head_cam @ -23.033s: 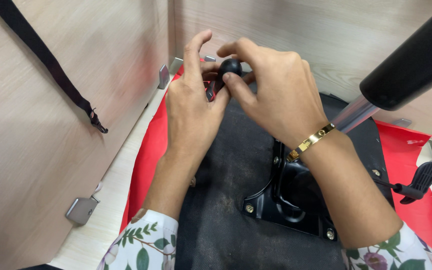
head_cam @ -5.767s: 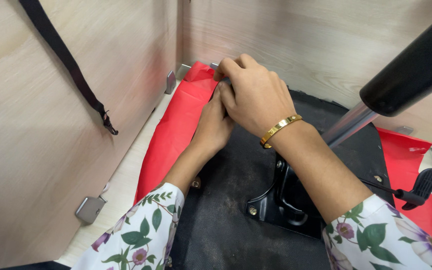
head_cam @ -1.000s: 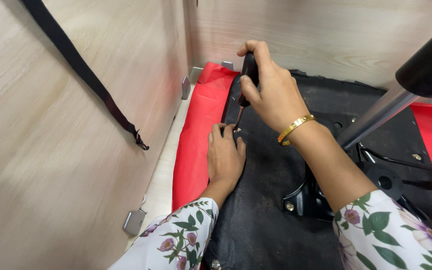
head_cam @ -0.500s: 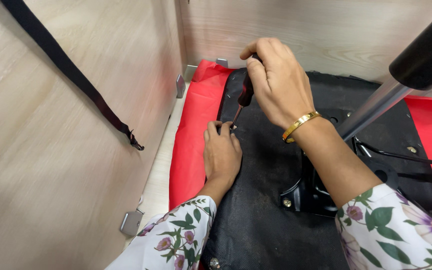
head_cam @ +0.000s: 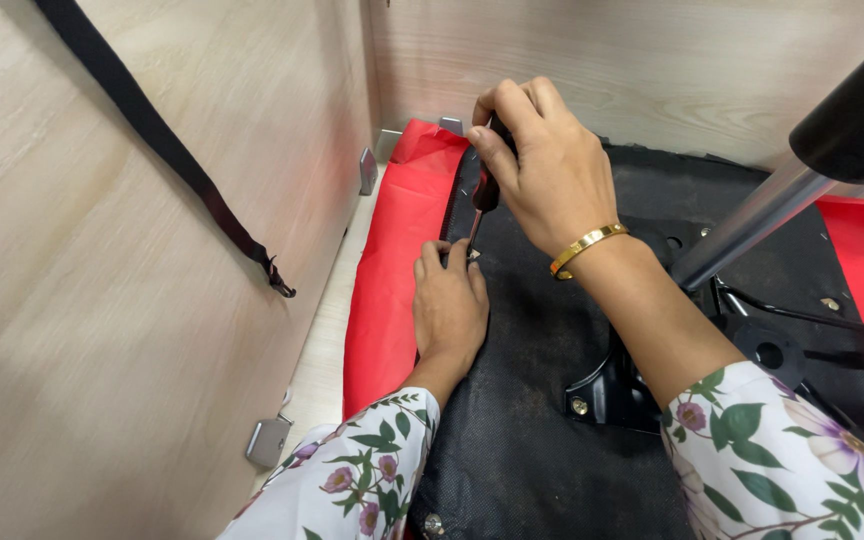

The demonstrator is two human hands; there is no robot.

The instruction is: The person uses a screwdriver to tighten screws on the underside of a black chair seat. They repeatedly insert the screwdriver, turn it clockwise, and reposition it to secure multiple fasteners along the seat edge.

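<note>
At 12 o'clock, seat underside [head_cam: 552, 420]: screwdriver [head_cam: 480, 200] now planted.
My right hand [head_cam: 542, 165] clamps its handle, shifted nearer since a second ago; left hand [head_cam: 449, 310] flat, fingertips steadying the tip.

Pale wood-grain panels [head_cam: 102, 300] close in on the left and far sides, meeting at a corner; small grey metal brackets [head_cam: 269, 440] sit along their base.
</note>
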